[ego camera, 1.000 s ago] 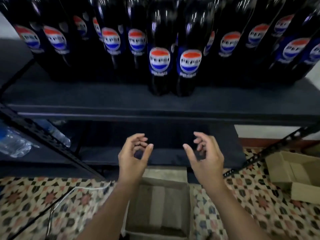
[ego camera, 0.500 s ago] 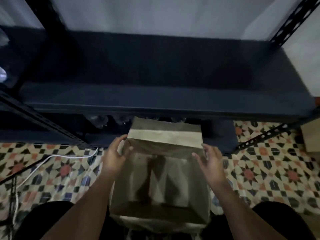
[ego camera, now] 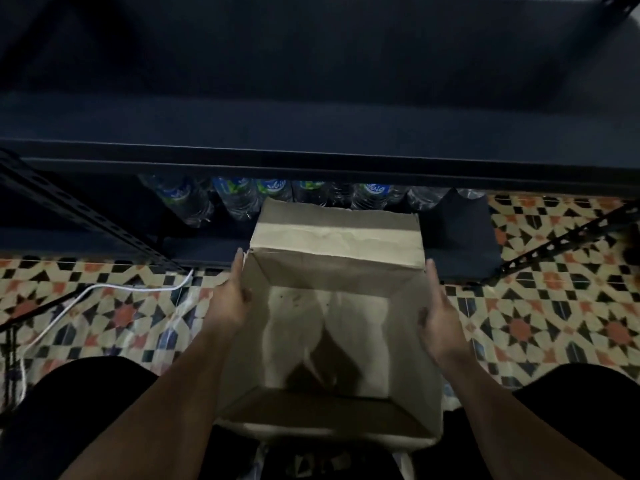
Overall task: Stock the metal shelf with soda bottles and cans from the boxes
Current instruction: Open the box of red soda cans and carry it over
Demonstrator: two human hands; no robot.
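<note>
Cardboard: an open brown box sits low between the person's knees, its far flap folded outward toward the metal shelf; nothing shows inside it — only a bare bottom with shadows.
Left hand: the left hand presses flat against the box's left wall, fingers straight along the rim, thumb hooked just over the edge.
Right hand: the right hand mirrors it on the right wall, palm against the card, fingers extended.
Why held so: two palms squeezing opposite walls is the natural way to lift or shift a light, emptied carton — likely to clear it from the shelf front.
Task goods: no soda bottles or cans are visible here; the shelf board directly ahead shows no stock.
Lower tier: clear water bottles with blue-green labels stand in a row just behind the box.
Floor: patterned tiles in orange, black and cream; a white cable trails at left.
Room: dim, with dark shelf uprights slanting at both sides.
</note>
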